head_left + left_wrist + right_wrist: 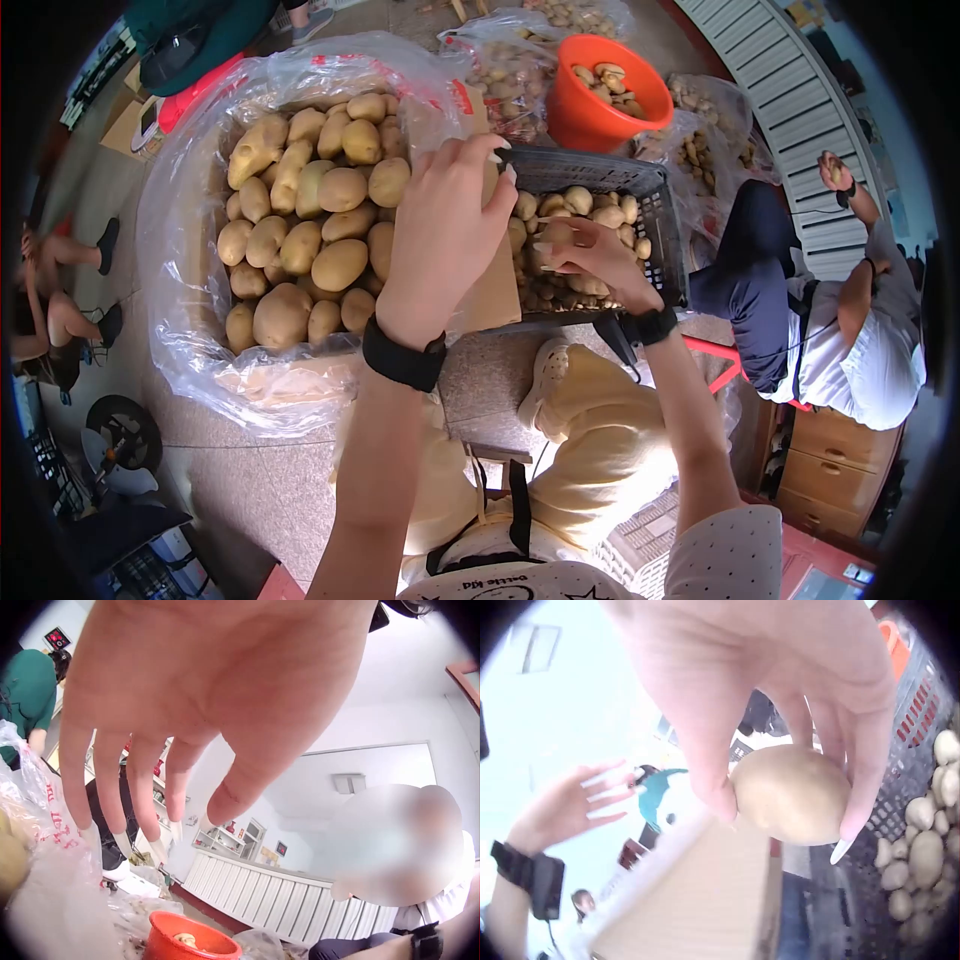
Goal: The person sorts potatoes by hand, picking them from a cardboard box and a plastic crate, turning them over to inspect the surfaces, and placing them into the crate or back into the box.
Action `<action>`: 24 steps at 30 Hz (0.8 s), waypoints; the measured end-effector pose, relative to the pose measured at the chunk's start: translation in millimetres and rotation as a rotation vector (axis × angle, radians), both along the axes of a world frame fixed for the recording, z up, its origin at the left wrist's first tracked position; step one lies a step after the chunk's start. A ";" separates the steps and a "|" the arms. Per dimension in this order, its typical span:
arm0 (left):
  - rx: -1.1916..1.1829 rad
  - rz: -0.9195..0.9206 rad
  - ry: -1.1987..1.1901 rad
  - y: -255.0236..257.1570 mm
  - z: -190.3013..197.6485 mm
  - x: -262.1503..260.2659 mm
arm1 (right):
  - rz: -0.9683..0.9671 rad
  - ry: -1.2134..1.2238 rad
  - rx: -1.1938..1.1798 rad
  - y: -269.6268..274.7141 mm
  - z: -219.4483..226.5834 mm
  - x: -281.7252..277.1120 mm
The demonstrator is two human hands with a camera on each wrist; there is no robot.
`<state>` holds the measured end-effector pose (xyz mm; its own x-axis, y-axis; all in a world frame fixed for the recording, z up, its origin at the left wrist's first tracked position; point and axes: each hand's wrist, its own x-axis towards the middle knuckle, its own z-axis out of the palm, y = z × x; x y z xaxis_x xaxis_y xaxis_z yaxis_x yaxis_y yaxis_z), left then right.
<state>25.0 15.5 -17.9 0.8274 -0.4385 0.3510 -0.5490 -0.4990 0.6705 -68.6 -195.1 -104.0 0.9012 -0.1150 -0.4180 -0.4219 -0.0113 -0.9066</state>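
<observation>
My right hand pinches a smooth oval potato between thumb and fingers, over the near part of a black plastic crate. Many smaller potatoes lie in that crate. Raised above the right side of a plastic-lined cardboard box is my left hand, its fingers extended and nothing in its grasp, as the left wrist view shows. Large potatoes fill the box, one of them lumpy at the far left.
An orange bucket holding some potatoes stands behind the crate, among clear plastic bags of potatoes. On the right sits a person in a white shirt. A wooden drawer cabinet stands near that person.
</observation>
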 end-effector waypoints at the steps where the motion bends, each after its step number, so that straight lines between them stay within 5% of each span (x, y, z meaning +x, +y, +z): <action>1: -0.002 -0.007 -0.002 0.2 1.1 -2.2 | -0.007 -0.002 -0.002 3.0 12.7 -7.3; 6: -0.154 -0.371 0.219 0.7 1.9 3.0 | -0.101 -0.005 0.395 14.5 56.4 -39.8; 11: -0.224 -0.503 0.339 -4.9 8.9 -1.3 | -0.150 -0.139 0.807 15.5 57.7 -54.6; 16: -0.156 -0.745 0.396 -13.9 11.6 -14.4 | -0.085 -0.198 0.771 13.8 58.2 -54.2; 24: -0.147 -0.845 0.450 -29.2 14.0 -28.1 | 0.018 -0.239 0.826 22.3 59.7 -57.3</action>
<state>-3.1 -13.7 -3.9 0.3298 -0.9273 0.1772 -0.3644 0.0481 0.9300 -125.9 -172.8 -44.3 0.9743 0.1578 -0.1605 -0.2251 0.6863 -0.6916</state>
